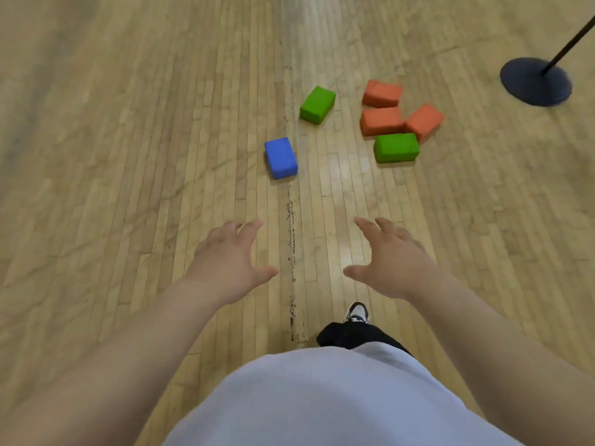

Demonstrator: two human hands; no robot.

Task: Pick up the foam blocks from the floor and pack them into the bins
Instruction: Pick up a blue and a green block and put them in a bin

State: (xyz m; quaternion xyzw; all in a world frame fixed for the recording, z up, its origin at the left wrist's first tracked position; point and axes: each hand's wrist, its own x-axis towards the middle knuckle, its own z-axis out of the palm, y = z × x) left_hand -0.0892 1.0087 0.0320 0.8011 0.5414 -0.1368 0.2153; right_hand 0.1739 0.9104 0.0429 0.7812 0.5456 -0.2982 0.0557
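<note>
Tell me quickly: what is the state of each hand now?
Left hand: open, fingers spread, holding nothing.
Right hand: open, fingers spread, holding nothing.

Six foam blocks (382, 121) flat on floor (128, 156)

Pale lilac shirt (322, 403), black trousers (354, 336), black-and-white sneaker (356, 313)

Floor (128, 162): bare boards up to blue block (280, 157) | blue block, far green block (317, 104): each stands alone, open on every side | orange blocks (382, 121) and near green block (396, 147): crowded together, inner sides blocked | stand base (535, 82): far right, apart
</note>
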